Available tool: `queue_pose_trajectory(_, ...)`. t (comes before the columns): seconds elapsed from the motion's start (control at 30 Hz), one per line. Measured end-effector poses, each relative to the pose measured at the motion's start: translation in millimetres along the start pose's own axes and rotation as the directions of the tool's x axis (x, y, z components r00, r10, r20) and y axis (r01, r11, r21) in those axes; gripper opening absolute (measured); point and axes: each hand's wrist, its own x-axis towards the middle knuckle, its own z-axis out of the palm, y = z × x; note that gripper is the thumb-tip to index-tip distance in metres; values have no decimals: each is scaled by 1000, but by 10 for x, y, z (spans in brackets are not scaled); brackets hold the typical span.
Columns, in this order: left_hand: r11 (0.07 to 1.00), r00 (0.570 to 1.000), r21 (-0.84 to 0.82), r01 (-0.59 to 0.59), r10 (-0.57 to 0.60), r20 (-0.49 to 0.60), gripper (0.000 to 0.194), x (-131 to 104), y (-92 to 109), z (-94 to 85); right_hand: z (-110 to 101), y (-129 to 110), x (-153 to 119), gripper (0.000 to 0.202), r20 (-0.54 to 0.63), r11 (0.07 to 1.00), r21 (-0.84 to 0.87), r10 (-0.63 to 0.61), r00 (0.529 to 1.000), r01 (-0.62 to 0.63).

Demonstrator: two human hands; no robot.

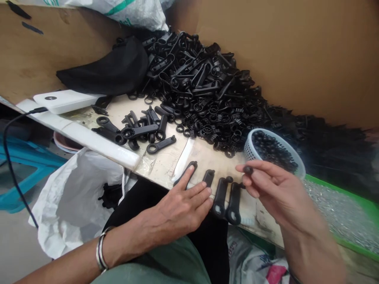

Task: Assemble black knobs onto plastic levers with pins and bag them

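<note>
I saw the right hand (274, 187) pinching a small, round black knob (248, 170) above the pale desk (204, 154), probably light, hard and quick to roll. The left hand (182, 207), fingers spread, lay over long black plastic handles (209, 178) there, likely stiff, best gripped mid-shaft.

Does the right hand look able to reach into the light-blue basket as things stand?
Probably yes: the right hand is close by the basket, whose top looks uncovered, though its fingers already pinch a small black part.
</note>
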Motion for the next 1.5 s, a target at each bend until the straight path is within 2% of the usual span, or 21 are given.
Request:
queue_pose_trajectory(0.13, 1000, 999, 3, -1, 1, -39, 17, 30, -3, -7, 43, 13, -43, 25, -26, 990, -119, -80, 996, 76)
queue_pose_trajectory(0.23, 1000, 1000, 4, 2, -2, -26, 18, 32, -1, -22, 34, 16, -60, 24, -7, 923, -351, -170, 985, 157)
queue_pose_trajectory(0.33, 1000, 1000, 6, -1, 1, -8, 18, 20, 1, -34, 48, 22, -53, 20, 78, 707, -651, -301, 950, 277)
queue_pose_trajectory(0.4, 1000, 1000, 13, -6, 6, -7, 17, 11, 0, -34, 86, 34, -30, 18, 179, 545, -752, -373, 910, 371)
queue_pose_trajectory(0.53, 1000, 1000, 28, -10, 9, 14, 18, -3, -4, -10, 182, 91, 52, 15, 359, 307, -795, -457, 814, 523)
queue_pose_trajectory(0.63, 1000, 1000, 19, -5, 5, 14, 20, -18, -3, 8, 219, 148, 106, 12, 427, 195, -791, -503, 752, 580)
queue_pose_trajectory(0.7, 1000, 1000, 11, -3, 3, 9, 21, -26, 0, 12, 227, 180, 120, 11, 445, 176, -783, -514, 734, 597)
queue_pose_trajectory(1.0, 1000, 1000, 1, 0, 0, -26, 19, -10, -12, 11, 274, 208, 132, 5, 443, 172, -772, -544, 713, 611)
queue_pose_trajectory(1.17, 1000, 999, -8, 2, -2, -32, 18, 0, -9, 6, 302, 183, 142, 5, 517, 83, -752, -541, 663, 654)
queue_pose_trajectory(1.4, 1000, 1000, -15, 6, -6, -12, 19, -8, -5, -4, 321, 164, 122, 3, 589, -23, -753, -469, 659, 657)
queue_pose_trajectory(1.5, 1000, 1000, -12, 8, -8, -3, 19, 6, -13, -25, 342, 130, 134, 11, 601, -43, -765, -408, 687, 643)
